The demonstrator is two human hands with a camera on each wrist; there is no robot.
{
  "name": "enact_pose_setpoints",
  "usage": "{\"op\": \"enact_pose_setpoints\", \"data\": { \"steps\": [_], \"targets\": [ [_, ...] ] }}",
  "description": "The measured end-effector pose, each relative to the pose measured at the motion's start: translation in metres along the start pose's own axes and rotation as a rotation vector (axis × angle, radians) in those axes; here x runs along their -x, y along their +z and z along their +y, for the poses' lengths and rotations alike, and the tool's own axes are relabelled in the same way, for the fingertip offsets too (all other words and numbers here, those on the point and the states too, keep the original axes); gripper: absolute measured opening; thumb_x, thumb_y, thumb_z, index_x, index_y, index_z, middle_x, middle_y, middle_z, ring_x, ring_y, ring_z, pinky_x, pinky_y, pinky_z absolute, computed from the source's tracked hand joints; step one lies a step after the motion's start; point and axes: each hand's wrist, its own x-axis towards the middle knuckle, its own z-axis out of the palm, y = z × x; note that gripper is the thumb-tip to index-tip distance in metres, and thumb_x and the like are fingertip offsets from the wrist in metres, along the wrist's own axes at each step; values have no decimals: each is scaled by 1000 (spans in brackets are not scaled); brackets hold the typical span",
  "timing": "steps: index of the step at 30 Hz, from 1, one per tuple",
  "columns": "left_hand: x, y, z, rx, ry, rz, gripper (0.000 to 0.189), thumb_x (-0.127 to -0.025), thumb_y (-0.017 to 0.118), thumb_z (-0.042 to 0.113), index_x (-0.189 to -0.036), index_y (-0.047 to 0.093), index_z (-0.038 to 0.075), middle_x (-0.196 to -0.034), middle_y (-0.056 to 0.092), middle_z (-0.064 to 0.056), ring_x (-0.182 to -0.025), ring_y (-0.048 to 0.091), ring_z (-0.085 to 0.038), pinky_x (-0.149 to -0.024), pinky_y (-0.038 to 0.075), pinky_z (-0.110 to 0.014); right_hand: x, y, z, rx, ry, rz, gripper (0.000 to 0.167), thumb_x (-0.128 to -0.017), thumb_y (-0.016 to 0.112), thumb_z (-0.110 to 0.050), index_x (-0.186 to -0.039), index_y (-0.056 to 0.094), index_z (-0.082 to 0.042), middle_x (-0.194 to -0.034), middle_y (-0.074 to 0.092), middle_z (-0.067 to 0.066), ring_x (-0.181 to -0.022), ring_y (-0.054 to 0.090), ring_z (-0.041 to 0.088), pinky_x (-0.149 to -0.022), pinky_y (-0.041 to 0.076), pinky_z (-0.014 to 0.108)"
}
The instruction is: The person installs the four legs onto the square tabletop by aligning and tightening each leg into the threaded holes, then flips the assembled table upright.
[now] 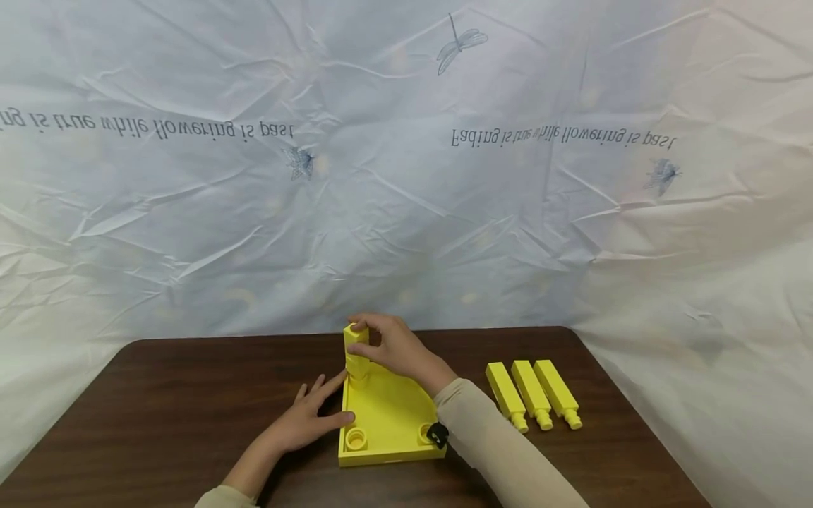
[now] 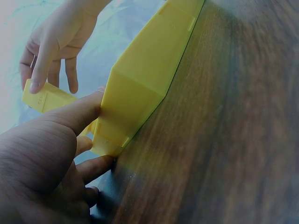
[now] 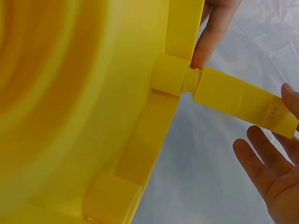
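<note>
A yellow quarter-round board (image 1: 390, 413) with a raised rim and round sockets lies on the table. At its far left corner stands a square yellow leg (image 1: 357, 360). In the right wrist view the narrow neck of this leg (image 3: 224, 91) shows between its square body and the socket (image 3: 169, 73). My right hand (image 1: 396, 346) pinches the leg's top end between thumb and fingers. My left hand (image 1: 308, 420) rests along the board's left side, fingers spread, its thumb over the rim. In the left wrist view its thumb and a finger touch the board's outer wall (image 2: 131, 105).
Three more yellow legs (image 1: 504, 395) lie side by side on the brown table (image 1: 190, 395), right of my right forearm. Near the board's front left corner is a bare socket (image 1: 356, 439). A black object (image 1: 437, 434) on the right sleeve overlaps another socket. A pale printed cloth (image 1: 406, 212) hangs behind.
</note>
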Motion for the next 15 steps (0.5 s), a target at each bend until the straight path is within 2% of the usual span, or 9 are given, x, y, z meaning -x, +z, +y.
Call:
{"op": "enact_pose_setpoints", "data": {
  "steps": [1, 6, 9, 15],
  "targets": [
    [2, -1, 4, -11, 1, -2, 84, -104, 68, 41, -170, 24, 14, -172, 21, -23, -158, -9, -52, -114, -9, -82, 0, 0, 0, -2, -1, 1, 24, -102, 75, -24, -123, 71, -14, -142, 66, 5, -108, 66, 14, -86, 56, 28],
    [2, -2, 4, -3, 15, -6, 83, -104, 68, 42, -170, 25, 15, -172, 20, -24, -157, -10, -52, -113, -12, -82, 1, -1, 1, -17, -9, 1, 18, -101, 75, -23, -116, 72, -13, -146, 64, 7, -121, 66, 21, -97, 58, 37],
    [2, -1, 4, -1, 15, 3, 83, -104, 68, 43, -170, 26, 15, -172, 20, -24, -157, -9, -53, -113, -9, -83, 2, -2, 1, -20, -13, -2, 14, -101, 76, -22, -111, 72, -13, -148, 62, 7, -127, 64, 23, -103, 56, 42],
    [3, 0, 5, 1, 22, 14, 82, -103, 69, 41, -169, 27, 16, -171, 21, -25, -157, -7, -54, -113, -7, -83, 3, -4, 2, -24, -33, -3, 29, -101, 75, -21, -127, 72, -10, -145, 63, 10, -126, 65, 23, -103, 55, 39]
  ]
}}
